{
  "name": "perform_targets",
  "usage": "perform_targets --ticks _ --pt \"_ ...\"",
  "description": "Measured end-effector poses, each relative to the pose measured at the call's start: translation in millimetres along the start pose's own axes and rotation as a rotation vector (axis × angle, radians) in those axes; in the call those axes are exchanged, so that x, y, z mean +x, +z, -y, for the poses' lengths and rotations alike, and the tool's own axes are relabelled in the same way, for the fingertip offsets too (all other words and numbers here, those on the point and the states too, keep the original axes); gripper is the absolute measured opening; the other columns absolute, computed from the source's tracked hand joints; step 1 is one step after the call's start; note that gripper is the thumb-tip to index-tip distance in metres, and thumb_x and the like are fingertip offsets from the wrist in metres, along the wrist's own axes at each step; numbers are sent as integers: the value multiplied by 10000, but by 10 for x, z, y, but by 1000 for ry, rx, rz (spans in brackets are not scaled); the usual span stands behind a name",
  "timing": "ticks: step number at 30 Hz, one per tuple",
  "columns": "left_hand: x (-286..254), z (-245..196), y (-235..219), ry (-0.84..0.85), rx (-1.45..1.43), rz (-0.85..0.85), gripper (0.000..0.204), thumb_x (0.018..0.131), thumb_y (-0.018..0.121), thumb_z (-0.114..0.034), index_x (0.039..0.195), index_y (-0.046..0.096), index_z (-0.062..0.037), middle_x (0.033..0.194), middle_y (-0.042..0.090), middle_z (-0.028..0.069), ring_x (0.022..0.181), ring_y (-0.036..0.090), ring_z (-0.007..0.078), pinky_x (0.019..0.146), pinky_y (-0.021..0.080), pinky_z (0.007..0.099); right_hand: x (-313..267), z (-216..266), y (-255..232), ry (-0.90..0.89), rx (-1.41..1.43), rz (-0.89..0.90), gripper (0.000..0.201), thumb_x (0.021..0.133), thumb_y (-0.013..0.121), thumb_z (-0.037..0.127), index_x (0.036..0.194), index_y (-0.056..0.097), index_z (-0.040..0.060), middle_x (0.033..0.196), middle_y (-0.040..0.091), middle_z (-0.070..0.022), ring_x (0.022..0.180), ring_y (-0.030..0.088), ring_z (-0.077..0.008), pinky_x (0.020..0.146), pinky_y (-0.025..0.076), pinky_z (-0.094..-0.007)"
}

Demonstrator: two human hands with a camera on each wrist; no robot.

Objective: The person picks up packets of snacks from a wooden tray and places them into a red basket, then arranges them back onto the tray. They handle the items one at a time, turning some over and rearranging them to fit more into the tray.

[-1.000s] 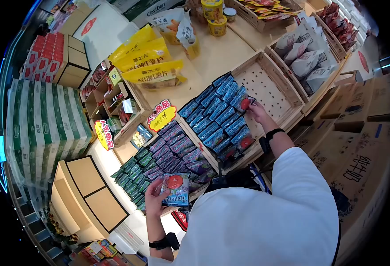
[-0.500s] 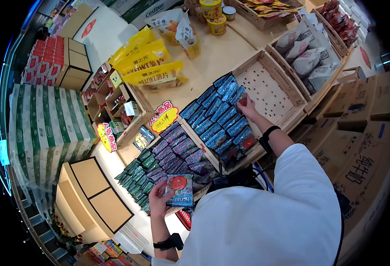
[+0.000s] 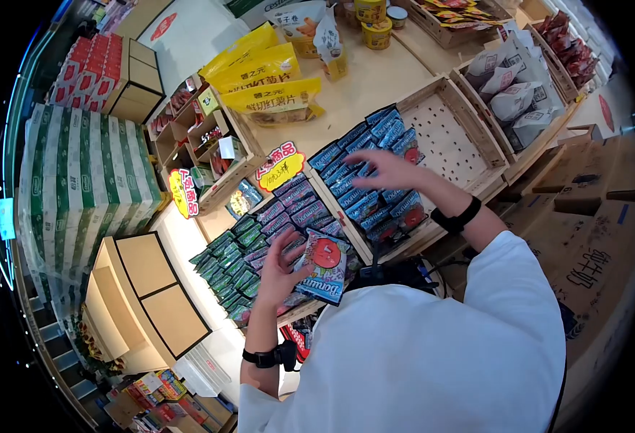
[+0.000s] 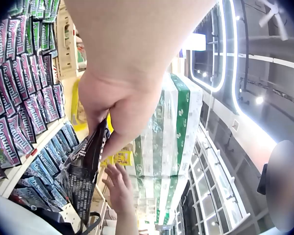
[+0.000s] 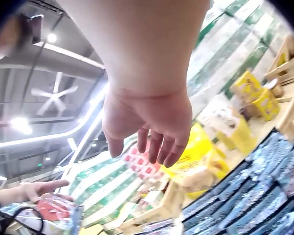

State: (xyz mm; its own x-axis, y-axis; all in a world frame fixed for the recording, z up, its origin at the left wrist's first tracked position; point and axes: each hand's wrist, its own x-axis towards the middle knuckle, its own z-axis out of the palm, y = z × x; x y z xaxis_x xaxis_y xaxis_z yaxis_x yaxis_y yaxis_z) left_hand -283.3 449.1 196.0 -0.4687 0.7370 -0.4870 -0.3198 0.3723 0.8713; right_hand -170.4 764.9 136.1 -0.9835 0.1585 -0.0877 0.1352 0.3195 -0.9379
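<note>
My left hand [image 3: 278, 273] pinches a blue candy packet [image 3: 325, 267] with a red round figure on its front, over the front of the purple packets [image 3: 307, 209]. In the left wrist view, thumb and finger grip the edge of the packet [image 4: 83, 181], whose dark printed back shows. Fingers spread and holding nothing, my right hand [image 3: 384, 172] hovers over the rows of blue packets [image 3: 364, 209] in a wooden crate. The right wrist view shows that right hand [image 5: 149, 122] with fingers extended. A packet with a red figure [image 3: 411, 148] stands at the right end of the blue rows.
Green packets [image 3: 224, 267] fill the left side of the display. Yellow snack bags [image 3: 274, 101] stand behind, near a price sign [image 3: 281, 169]. The crate's bare perforated part [image 3: 454, 123] lies right of the blue rows. Cardboard boxes [image 3: 592, 245] are stacked at right.
My right hand has let go of a red-figured packet at the right end of the blue rows and moved left, fingers spreading. The left hand has moved up and right with its packet.
</note>
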Motion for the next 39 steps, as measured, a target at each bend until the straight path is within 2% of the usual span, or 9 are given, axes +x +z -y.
perform_targets --ticks 5,8,10,12,20,23,26,31,39 --pt "124 19 229 186 174 244 784 698 715 86 1370 355 -93 1379 367 82 1169 518 210 845 496 298 -7 408 646 -622 -383 261 812 663 763 464 1294 447 62 1211 543 -184 1195 480 -314 972 398 -405" --pt "126 -27 246 227 171 179 760 695 715 92 1352 368 -71 1380 363 87 1162 524 219 848 506 300 48 513 593 -119 -74 596 793 672 770 423 1300 434 74 1052 610 -163 1060 566 -286 856 457 -373" --pt "138 -45 229 215 120 114 705 713 704 91 1326 385 -50 1367 379 89 1165 518 225 877 501 313 67 328 551 -115 -142 592 661 711 755 359 1237 494 54 949 628 -142 930 603 -268 759 474 -348" --pt "129 22 112 250 -9 -163 618 786 661 39 1331 375 -30 1391 370 125 1198 494 235 921 477 338 49 1 413 -266 -147 509 504 758 724 324 1127 567 18 927 622 -137 881 598 -272 748 470 -346" --pt "-320 833 -689 -10 36 -520 374 872 628 -90 1216 497 -21 1140 563 63 997 565 151 783 501 269 -774 -1645 -825 165 84 -518 263 873 631 225 1037 582 26 780 568 -16 691 492 -89 622 437 -280" --pt "-549 1158 -761 -191 107 -566 336 891 612 -134 1194 516 -28 1072 583 49 925 572 126 717 496 244 -1028 -1598 -879 625 119 -487 204 886 598 166 1022 577 15 793 576 -21 697 496 -92 642 441 -271" --pt "-683 1387 -783 -286 32 -577 309 899 606 -163 1169 531 -33 1003 603 44 863 586 117 686 491 239 -1098 -2545 -613 472 112 -546 173 861 591 119 988 575 1 777 566 -55 735 535 -149 714 465 -313" --pt "-798 1632 -833 -362 -6 -483 288 896 614 -189 1133 553 -38 903 621 33 791 609 116 648 492 242 -787 -2802 -213 584 256 -642 581 705 594 43 1268 452 17 1149 567 -164 1056 552 -265 893 438 -350" --pt "-1007 1746 -870 -405 16 -420 246 925 570 -225 1059 584 -20 927 603 30 832 589 122 708 467 265 -537 -2453 -152 580 259 -620 662 723 596 65 1346 373 47 1192 536 -157 1056 544 -245 880 446 -337"
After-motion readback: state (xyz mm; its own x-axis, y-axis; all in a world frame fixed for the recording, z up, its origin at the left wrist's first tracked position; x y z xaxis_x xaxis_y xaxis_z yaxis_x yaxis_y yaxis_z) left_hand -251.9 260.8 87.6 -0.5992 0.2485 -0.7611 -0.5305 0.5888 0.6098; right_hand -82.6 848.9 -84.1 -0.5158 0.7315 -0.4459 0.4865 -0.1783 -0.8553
